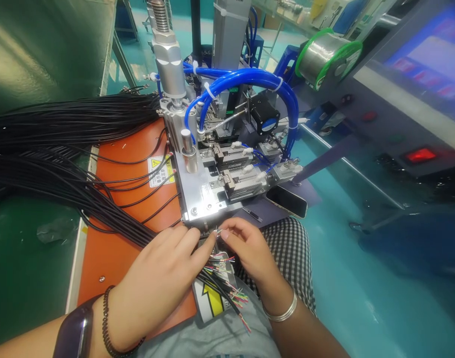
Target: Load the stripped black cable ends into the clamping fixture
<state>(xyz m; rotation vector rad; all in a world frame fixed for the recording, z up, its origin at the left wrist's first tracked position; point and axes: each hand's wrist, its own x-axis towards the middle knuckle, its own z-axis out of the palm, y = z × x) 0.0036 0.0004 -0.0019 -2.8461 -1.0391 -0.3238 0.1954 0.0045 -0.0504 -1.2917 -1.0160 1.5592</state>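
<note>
My left hand (168,261) lies over a bundle of black cables (138,231), thumb and index finger pinched together. My right hand (250,248) is closed in a pinch from the other side, its fingertips meeting the left ones. Between them shows a small silvery wire end (218,231); its rest is hidden by the fingers. Just below, stripped cable ends (237,296) fan out in several colours over a white and yellow label (211,302). Right behind my fingertips stands the metal fixture (201,199) of a machine.
Single black cables run over the orange board (132,268) into the fixture's side. Blue air hoses (250,77) arch above the clamps. A phone (286,201) and small tweezers (252,214) lie at the right. A solder wire spool (328,57) hangs beside a screen (428,54).
</note>
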